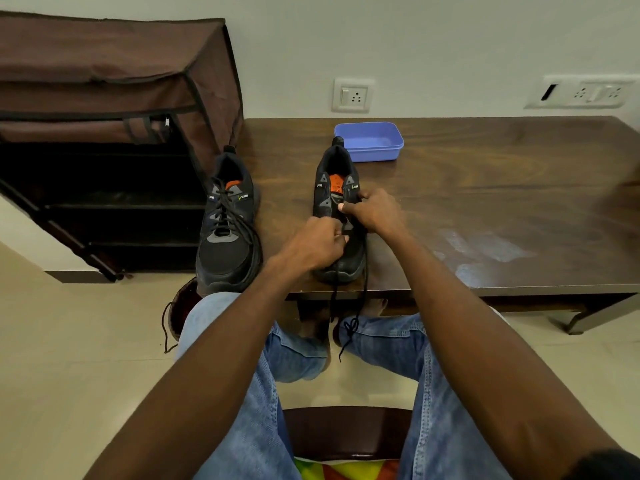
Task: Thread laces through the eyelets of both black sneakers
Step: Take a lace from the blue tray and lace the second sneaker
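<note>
Two black sneakers stand on the dark wooden table (pixel 485 188), toes toward me. The left sneaker (pixel 227 230) is laced, and its lace ends trail over the table's front edge. Over the lower eyelets of the right sneaker (pixel 337 188), with its orange tongue label, both hands work. My left hand (pixel 317 245) pinches the black lace (pixel 351 323) above the toe area. My right hand (pixel 375 211) grips the shoe's right eyelet side, thumb on the tongue. Two lace ends hang off the table edge between my knees.
A blue plastic tray (pixel 372 140) sits behind the right sneaker. A brown fabric shoe rack (pixel 110 133) stands left of the table, against the wall. My legs in jeans and a dark chair seat (pixel 346 431) are below.
</note>
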`<state>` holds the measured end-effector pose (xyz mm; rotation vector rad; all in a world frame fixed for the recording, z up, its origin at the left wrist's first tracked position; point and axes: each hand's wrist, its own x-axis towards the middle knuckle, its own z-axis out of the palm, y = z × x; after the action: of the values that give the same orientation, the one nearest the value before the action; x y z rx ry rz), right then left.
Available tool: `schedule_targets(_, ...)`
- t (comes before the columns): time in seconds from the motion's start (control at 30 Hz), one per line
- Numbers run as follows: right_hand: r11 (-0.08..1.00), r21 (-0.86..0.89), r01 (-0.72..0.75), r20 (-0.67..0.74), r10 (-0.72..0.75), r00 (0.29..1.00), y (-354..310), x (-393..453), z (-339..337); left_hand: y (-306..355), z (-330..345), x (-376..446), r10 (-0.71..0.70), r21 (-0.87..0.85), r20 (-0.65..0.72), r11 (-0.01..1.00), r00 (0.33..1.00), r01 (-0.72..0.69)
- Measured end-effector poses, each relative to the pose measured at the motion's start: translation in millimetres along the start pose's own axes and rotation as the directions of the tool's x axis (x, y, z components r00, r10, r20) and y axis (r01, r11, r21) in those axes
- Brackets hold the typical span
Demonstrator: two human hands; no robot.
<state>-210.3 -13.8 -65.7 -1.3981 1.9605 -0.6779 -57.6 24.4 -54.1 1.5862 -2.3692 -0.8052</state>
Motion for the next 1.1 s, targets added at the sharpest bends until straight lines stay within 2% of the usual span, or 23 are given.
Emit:
schedule_targets(0.07,1.0,0.0,0.002,-0.005,-0.002,1.0,-1.8,-0.4,-0.4,-4.0,-5.0,0.5,0.037,-0.049,0.069,0.998,0.997,-0.034)
schedule_targets(0.13,1.0,0.0,0.0,-0.016,0.0,1.0,-4.0,-0.8,0.0,-9.4,-15.3,-4.1,0.062,-0.198,0.286,0.98,0.956,-0.004)
schedule_targets(0.17,1.0,-0.001,-0.004,-0.025,0.004,1.0,-4.1,-0.9,0.8,-11.4,-20.9,-8.1,0.085,-0.268,0.448,0.962,0.89,0.043)
schedule_targets(0.23,1.0,0.001,-0.009,-0.042,0.009,0.999,-3.4,-2.1,1.9,-13.9,-27.6,-16.2,0.124,-0.28,0.704,0.953,0.699,0.113)
schedule_targets(0.27,1.0,0.009,-0.007,-0.047,0.008,0.999,-3.3,-3.2,2.1,-15.0,-28.1,-19.5,0.117,-0.237,0.764,0.966,0.634,0.107)
schedule_targets(0.3,1.0,0.021,-0.01,-0.053,0.011,0.999,-2.2,-3.8,2.8,-16.4,-26.6,-21.1,0.089,-0.186,0.779,0.978,0.621,0.093)
schedule_targets(0.33,0.999,0.032,-0.009,-0.057,0.011,0.998,-2.6,-5.5,2.6,-17.8,-24.7,-20.7,0.046,-0.141,0.747,0.986,0.663,0.091)
schedule_targets(0.37,0.999,0.034,-0.018,-0.059,0.02,0.998,-2.8,-7.7,1.5,-19.2,-22.4,-18.5,0.001,-0.12,0.674,0.987,0.739,0.108)
schedule_targets(0.43,0.995,0.022,-0.098,-0.039,0.099,0.994,-4.2,-15.3,-5.6,-21.3,-18.5,-10.4,-0.069,-0.207,0.427,0.963,0.901,0.172)
schedule_targets(0.47,0.985,0.022,-0.174,0.005,0.173,0.985,-3.2,-18.5,-9.7,-22.3,-17.8,-6.3,-0.096,-0.299,0.289,0.936,0.952,0.185)
schedule_targets(0.53,0.942,-0.002,-0.334,0.195,0.328,0.924,-3.5,-28.0,-18.5,-22.5,-16.9,-1.2,-0.129,-0.453,0.094,0.878,0.987,0.158)
schedule_targets(0.6,0.915,-0.051,-0.401,0.385,0.388,0.837,-4.2,-38.6,-23.7,-18.0,-13.7,-1.2,-0.129,-0.49,0.031,0.862,0.991,0.128)
schedule_targets(0.67,0.916,-0.073,-0.394,0.438,0.384,0.813,-3.8,-46.5,-28.0,-11.7,-9.2,-2.7,-0.125,-0.457,0.019,0.881,0.992,0.12)
schedule_targets(0.73,0.927,-0.048,-0.371,0.422,0.356,0.834,-2.8,-48.5,-32.2,-7.3,-5.3,-3.7,-0.142,-0.439,0.026,0.887,0.99,0.139)
schedule_targets(0.83,0.959,0.061,-0.276,0.422,0.226,0.878,-1.0,-51.6,-41.3,-3.9,-4.0,-4.1,-0.197,-0.588,0.026,0.79,0.98,0.174)
schedule_targets(0.93,0.986,0.068,-0.154,0.561,0.089,0.823,-2.7,-67.4,-44.8,-3.9,-8.8,-1.8,-0.286,-0.666,0.027,0.71,0.958,0.231)
schedule_targets(1.0,0.992,0.045,-0.117,0.639,0.062,0.767,-3.5,-76.7,-43.3,-5.0,-11.9,-0.8,-0.27,-0.619,0.179,0.717,0.946,0.321)
schedule_targets(1.07,0.994,0.039,-0.101,0.659,0.05,0.75,-1.8,-80.0,-42.1,-4.8,-10.2,-1.3,-0.187,-0.571,0.335,0.739,0.924,0.357)
schedule_targets(1.1,0.994,0.045,-0.097,0.663,0.043,0.747,-0.1,-81.4,-41.6,-4.0,-9.6,-2.6,-0.159,-0.583,0.365,0.729,0.917,0.358)
